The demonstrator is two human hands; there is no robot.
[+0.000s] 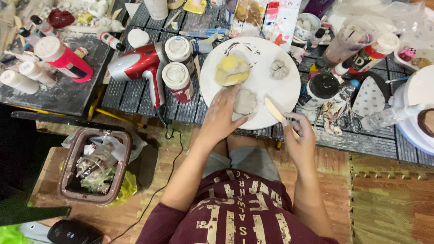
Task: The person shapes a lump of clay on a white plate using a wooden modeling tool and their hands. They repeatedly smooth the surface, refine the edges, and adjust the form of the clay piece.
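A dark slatted table (135,97) fills the top of the frame, and it is crowded with things. In the middle of it sits a big round white board (275,90). At the lower left of the frame, on the wooden floor, stands a brown bin (68,176) full of crumpled plastic. A red and silver hair dryer (135,65) lies on the table, left of the board, and its black cord runs down to the floor.

In the upper left lies a fat pink tube (63,58) with a white cap. Just left of the board stand two round white jars (178,81) with red labels. In the upper right lie tubes with white caps and red and black labels (368,56). A black-topped jar (323,86) sits just right of the board.

On the board is a yellow lump (230,70) on a pale disc, and a small grey flower shape (279,69) to its right. A flat grey clay flower (245,101) lies at the near edge of the board.

The left hand (221,115) rests on the board, its fingers spread apart and touching the left side of the clay flower. The right hand (300,133) has its fingers closed tight around a pale wooden stick (275,110). The stick's tip points up at the board, just right of the clay flower.
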